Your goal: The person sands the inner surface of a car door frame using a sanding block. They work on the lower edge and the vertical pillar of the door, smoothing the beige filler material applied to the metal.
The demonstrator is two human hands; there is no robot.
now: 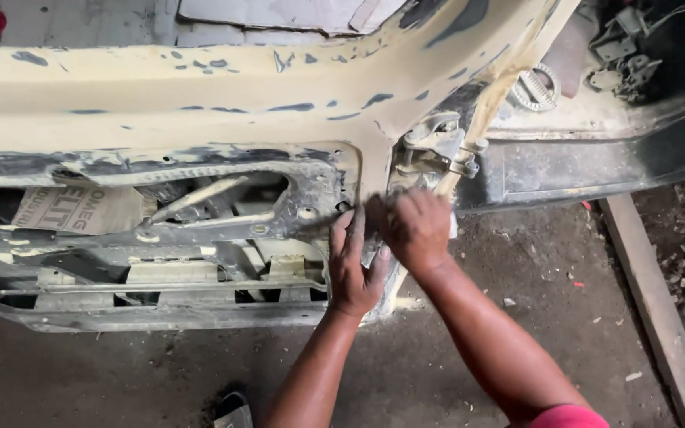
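1. Shoe tip (234,408) on dirty concrete floor (533,269), nearest the camera.
2. Left hand (353,265) lies flat, fingers spread, on the edge of the filler-coated car door (200,103).
3. Right hand (415,228) is curled, pressing something pale against that same edge; can't tell what.
4. Door hinge (438,147) just above the hands.
5. Wooden plank (652,309) at right.

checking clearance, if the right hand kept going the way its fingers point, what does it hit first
The right hand points up-left at the filler-coated car door panel; it already seems pressed against its edge, below the metal hinge, though depth is unclear.
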